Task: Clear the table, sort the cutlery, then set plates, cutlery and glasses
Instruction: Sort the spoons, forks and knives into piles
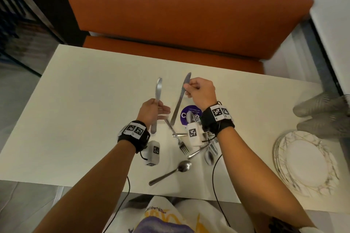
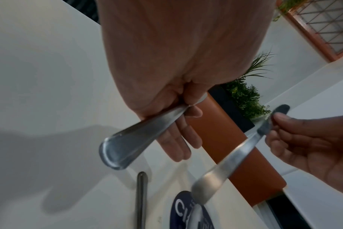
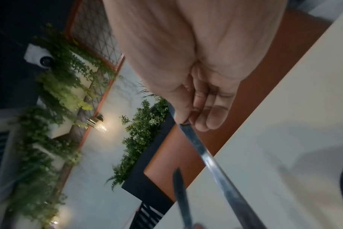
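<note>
Both hands hold table knives above the cream table [image 1: 75,119]. My left hand [image 1: 157,106] grips one knife [image 1: 158,89] mid-length, blade pointing away; its rounded handle end [image 2: 116,153] shows in the left wrist view. My right hand [image 1: 191,89] pinches a second knife [image 1: 180,100] by its blade, the handle hanging down toward a purple sticker [image 1: 186,114]. That knife [image 3: 207,156] runs down from the fingers in the right wrist view. A fork [image 1: 180,142], a spoon [image 1: 170,173] and a pile of cutlery [image 1: 209,154] lie below my right wrist.
A stack of marbled white plates [image 1: 303,162] sits at the table's right edge, with grey ribbed objects [image 1: 322,111] behind it. An orange bench [image 1: 170,15] runs along the far side. The table's left half is bare.
</note>
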Action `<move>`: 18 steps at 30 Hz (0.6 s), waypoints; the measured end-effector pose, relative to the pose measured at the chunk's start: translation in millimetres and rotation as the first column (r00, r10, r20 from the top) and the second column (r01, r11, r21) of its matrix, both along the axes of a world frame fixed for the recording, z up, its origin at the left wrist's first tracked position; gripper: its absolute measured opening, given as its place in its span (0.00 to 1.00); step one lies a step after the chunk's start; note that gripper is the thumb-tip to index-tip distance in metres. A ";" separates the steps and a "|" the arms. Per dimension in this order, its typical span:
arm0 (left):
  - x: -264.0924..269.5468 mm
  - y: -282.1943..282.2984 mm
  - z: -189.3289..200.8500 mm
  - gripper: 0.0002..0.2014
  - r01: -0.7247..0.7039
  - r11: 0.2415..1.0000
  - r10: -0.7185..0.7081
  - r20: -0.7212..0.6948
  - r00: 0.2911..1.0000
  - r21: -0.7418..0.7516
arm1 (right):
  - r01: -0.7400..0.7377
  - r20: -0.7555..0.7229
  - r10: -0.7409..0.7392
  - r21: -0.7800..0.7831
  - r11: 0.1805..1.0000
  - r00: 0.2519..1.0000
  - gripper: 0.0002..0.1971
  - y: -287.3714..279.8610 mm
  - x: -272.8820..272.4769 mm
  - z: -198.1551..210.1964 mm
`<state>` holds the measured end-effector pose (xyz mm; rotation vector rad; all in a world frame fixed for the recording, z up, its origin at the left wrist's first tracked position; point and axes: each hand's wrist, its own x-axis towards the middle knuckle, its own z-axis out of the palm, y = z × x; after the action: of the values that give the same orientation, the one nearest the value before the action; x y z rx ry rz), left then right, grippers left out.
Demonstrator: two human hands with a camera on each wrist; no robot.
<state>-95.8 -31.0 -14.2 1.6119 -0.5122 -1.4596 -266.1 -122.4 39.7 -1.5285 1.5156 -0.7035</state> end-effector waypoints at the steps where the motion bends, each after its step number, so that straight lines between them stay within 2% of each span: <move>1: -2.9 -0.6 5.0 0.12 0.024 1.000 -0.024 -0.021 0.999 -0.003 | -0.005 0.046 0.003 0.036 0.999 0.999 0.05 5.3 3.3 2.6; 5: -18.3 2.4 20.1 0.12 0.136 0.990 -0.138 -0.108 0.984 -0.024 | 0.021 0.135 -0.037 0.117 0.993 0.990 0.02 22.5 13.5 0.2; 8: -27.5 5.8 22.9 0.13 0.182 0.983 -0.184 -0.134 0.974 -0.029 | 0.076 0.142 -0.095 0.133 0.988 0.985 0.07 29.0 12.9 -3.9; 13: -33.1 10.5 21.9 0.15 0.164 0.986 -0.158 -0.260 0.952 0.002 | 0.100 -0.014 -0.100 0.028 0.995 0.995 0.12 33.9 4.1 -7.1; 18: -33.5 8.6 23.6 0.12 0.191 0.981 -0.173 -0.278 0.945 0.039 | 0.066 -0.015 -0.065 0.044 0.997 0.998 0.15 35.2 -4.1 -4.9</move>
<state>-129.3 -22.5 9.4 1.4103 -0.4672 -1.8227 -270.2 -87.2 34.8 -1.4588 1.5873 -0.6935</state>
